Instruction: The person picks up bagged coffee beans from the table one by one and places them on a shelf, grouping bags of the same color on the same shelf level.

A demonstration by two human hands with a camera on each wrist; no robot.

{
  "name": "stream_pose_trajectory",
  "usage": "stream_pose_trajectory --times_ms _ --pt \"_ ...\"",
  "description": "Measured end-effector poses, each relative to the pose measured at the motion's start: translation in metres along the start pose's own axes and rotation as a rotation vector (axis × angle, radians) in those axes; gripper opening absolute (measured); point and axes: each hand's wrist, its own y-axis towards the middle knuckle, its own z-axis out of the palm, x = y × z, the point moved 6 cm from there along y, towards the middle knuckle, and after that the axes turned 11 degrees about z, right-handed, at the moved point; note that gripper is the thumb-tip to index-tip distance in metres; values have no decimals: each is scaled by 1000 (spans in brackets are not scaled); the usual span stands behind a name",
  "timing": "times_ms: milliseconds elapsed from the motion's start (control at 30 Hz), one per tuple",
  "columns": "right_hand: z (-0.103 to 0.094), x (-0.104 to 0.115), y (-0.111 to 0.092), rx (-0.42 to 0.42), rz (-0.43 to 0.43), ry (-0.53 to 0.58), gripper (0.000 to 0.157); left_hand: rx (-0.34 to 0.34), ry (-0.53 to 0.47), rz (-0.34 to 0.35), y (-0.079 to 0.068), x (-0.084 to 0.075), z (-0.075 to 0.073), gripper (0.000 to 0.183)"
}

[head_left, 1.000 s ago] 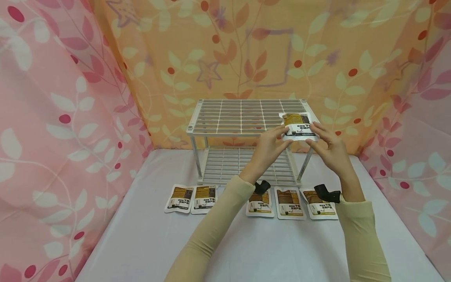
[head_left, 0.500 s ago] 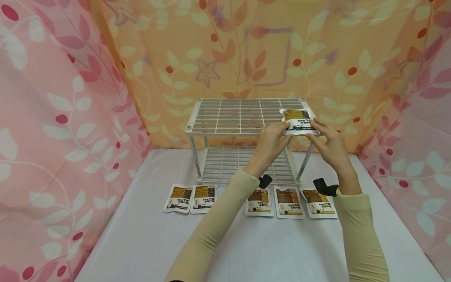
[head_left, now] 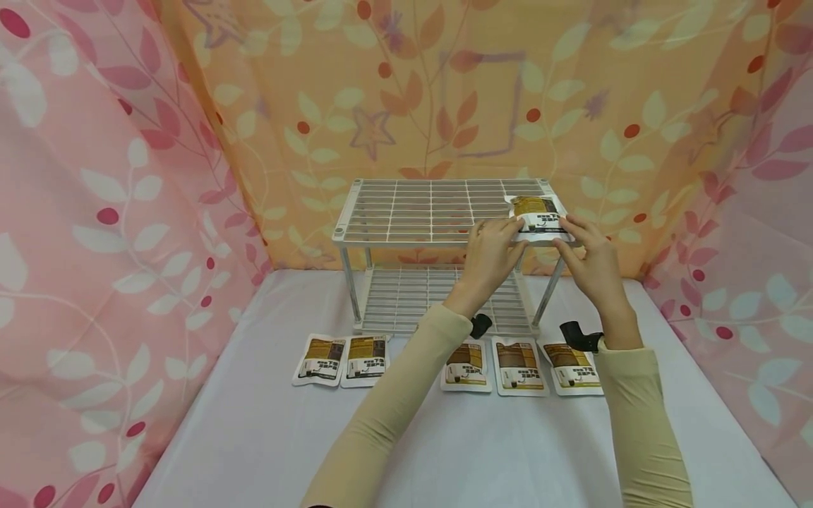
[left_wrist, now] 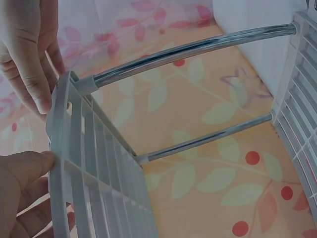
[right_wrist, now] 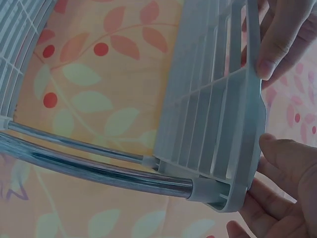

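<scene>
We can make out bold dark lettering, seemingly Chinese characters, on the pale part of the upper packet [head_left: 537, 206] and of the five lower packets [head_left: 522, 361], though at this small, soft size we cannot surely read any word, brand or number.

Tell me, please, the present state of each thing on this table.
White cloth, spread out
White rack, standing upright
Top pouch, printed side visible, at the rack's upper right; whether resting is unclear
Left grip, holding that pouch's left side
Right grip, holding its right side
Two left pouches, lying face up
Three right pouches, lying face up; rightmost partly covered
</scene>
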Motion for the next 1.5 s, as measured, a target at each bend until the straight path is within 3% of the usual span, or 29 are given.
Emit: stream_pose_trajectory --times_ms 300,667,800,1267,1500 --pt "2 -3 -3 -74 1 36 37 -22 11 16 -4 0 1 43" --pt "7 3 -20 -180 -35 164 38 -211 -41 126 -21 2 -4 41" --pt "9 7 -28 -206 -42 201 39 -247 -72 149 -30 4 -7 40" --pt "23 48 -62 -225 -19 317 50 -362 -58 282 -63 11 -16 47" --pt "43 28 -70 -216 -7 330 64 -376 -88 291 -82 16 -17 51"
